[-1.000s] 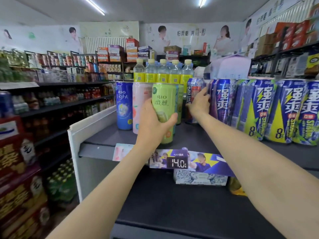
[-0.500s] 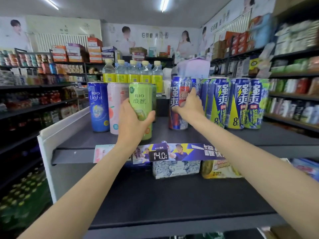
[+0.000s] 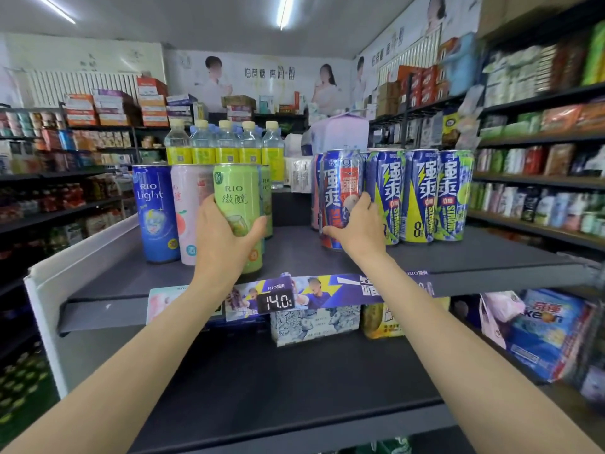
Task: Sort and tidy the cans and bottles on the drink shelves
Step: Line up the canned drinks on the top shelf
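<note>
My left hand [image 3: 222, 239] grips a tall green RIO can [image 3: 237, 199] that stands near the front of the dark top shelf [image 3: 294, 253]. To its left stand a pink can [image 3: 188, 204] and a blue RIO Light can [image 3: 154, 211]. My right hand [image 3: 358, 229] holds a blue and red can [image 3: 340, 188] at the left end of a row of blue and yellow-green cans [image 3: 420, 194]. Both held cans are upright on the shelf.
Several clear bottles with yellow labels [image 3: 226, 145] stand behind the cans. A price strip reading 14.0 [image 3: 276, 301] runs along the shelf edge. Below it lie drink packs [image 3: 314, 324] and a blue bag [image 3: 550, 332]. Stocked racks line both sides.
The blue and red can has come forward and left, away from the row. The camera has swung so the shelf sits more to the right. My left hand still grips the green can.
</note>
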Demonstrator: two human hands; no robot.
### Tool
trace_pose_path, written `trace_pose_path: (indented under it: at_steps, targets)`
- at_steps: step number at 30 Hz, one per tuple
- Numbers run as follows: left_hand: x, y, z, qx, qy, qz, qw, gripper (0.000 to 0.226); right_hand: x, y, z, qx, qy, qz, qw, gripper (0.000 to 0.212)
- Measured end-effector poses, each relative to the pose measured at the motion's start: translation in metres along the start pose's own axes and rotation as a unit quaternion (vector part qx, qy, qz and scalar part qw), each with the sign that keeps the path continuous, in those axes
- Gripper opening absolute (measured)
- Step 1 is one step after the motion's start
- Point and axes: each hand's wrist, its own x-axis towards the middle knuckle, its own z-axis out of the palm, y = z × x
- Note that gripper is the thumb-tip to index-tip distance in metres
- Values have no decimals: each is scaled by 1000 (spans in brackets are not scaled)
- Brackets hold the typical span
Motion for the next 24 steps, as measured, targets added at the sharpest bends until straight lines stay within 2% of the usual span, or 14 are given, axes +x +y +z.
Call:
trace_pose_path:
  at_steps: [6,10,14,22,24]
  targets:
    - [-2,2,0,-2,0,1,1000,55,0,-1,-4,26,11,30,999,86]
    - [-3,3,-1,-10,-3,5,1000,56,-2,0,-5,-40,40,22,998,81]
    - [-4,5,-1,-7,-3,6,1000,56,-4,-3,-5,-21,44,33,998,84]
    - [-4,7,-4,-9,-6,1,1000,61,-10,-6,-8,-32,52,17,998,79]
    - [-7,8,-5,3,-7,0,1000,65,-12,-7,-11,-54,90,-26,994,77]
